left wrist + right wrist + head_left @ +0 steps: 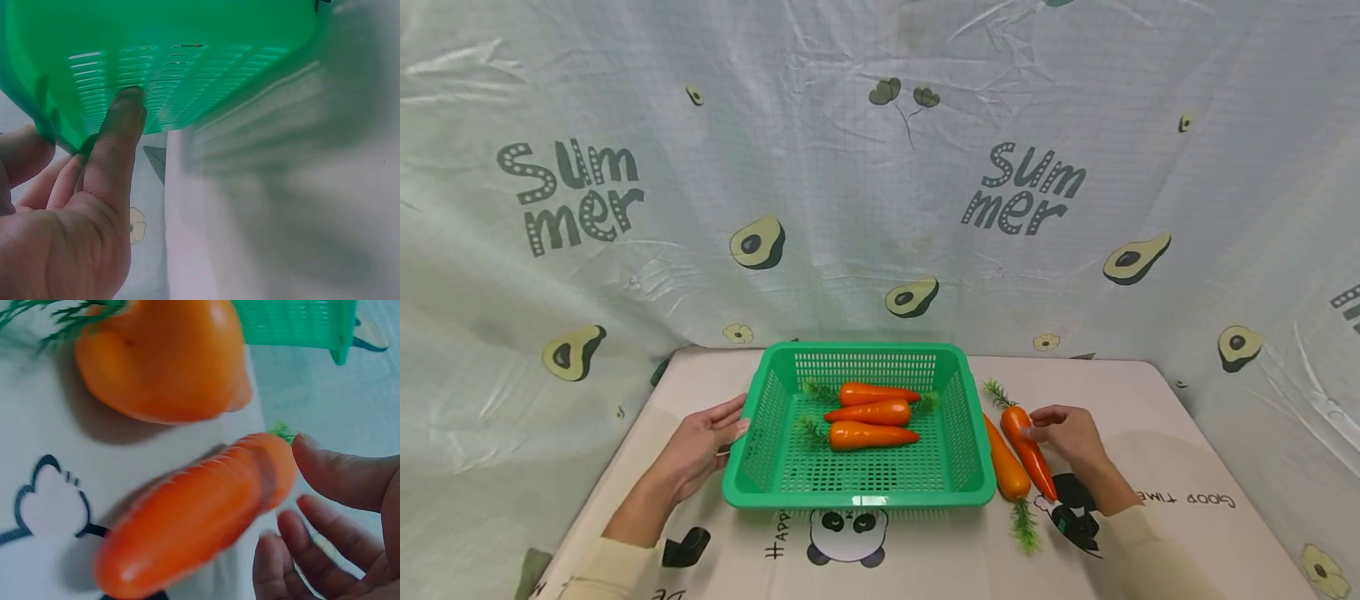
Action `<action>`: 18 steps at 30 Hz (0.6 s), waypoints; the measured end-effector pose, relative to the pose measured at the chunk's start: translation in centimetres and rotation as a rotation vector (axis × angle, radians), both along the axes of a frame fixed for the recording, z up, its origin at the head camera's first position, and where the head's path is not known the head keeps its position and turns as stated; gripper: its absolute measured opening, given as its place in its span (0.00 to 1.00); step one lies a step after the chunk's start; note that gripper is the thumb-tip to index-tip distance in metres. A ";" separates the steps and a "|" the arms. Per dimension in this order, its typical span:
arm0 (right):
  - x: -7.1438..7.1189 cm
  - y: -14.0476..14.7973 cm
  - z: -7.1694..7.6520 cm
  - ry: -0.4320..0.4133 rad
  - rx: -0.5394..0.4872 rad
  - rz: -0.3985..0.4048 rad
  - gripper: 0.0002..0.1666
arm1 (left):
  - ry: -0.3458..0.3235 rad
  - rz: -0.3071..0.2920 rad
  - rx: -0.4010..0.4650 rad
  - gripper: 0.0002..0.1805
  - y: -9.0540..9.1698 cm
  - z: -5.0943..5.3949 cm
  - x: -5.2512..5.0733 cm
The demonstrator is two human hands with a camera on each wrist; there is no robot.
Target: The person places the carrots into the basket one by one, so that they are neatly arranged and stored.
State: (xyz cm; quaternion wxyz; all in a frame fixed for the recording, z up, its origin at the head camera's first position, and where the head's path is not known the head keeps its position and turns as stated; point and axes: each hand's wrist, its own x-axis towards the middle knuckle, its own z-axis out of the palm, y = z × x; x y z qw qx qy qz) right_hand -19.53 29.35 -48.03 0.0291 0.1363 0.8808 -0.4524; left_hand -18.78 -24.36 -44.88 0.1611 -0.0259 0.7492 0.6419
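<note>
While our right hand [1078,442] reaches over a red-orange carrot [1035,462], its thumb and fingers stand parted at the leafy end, and we cannot tell whether they touch it; we see no firm pinch. Our left hand [700,446] lies along the left side of a green basket [859,500], index finger straight against the slotted wall and thumb beside the rim. The carrot at our right hand lies on the table [940,558], to the right of the basket, next to a paler orange carrot [1009,467]. The tabletop is pale, printed with a panda [847,537] and dark lettering that includes "HAPPY" and "GOOD TIME". Around it we have a creased, light grey-green sheet [850,192], patterned with avocados [758,242], small flowers and the word "SUMMER". The carrot by our right hand is smooth and shiny, with faint rings across its skin; its feathery green leaves point away from us and its tip towards us. The paler carrot lies the other way round, leaves towards us. Inside the basket we see three more carrots [874,435], glossy orange, roughly side by side, with green tufts.
</note>
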 end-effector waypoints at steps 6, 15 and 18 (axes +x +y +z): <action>-0.1 -0.5 -0.8 -0.010 0.066 -0.019 0.33 | 0.005 -0.005 0.001 0.36 0.4 -0.2 -0.3; -0.9 -1.0 -1.0 -0.016 0.140 0.000 0.33 | 0.003 0.007 -0.010 0.36 0.3 -0.2 -0.2; -1.1 -1.3 -0.5 -0.014 0.151 -0.006 0.32 | 0.003 0.009 -0.010 0.36 0.1 -0.2 -0.1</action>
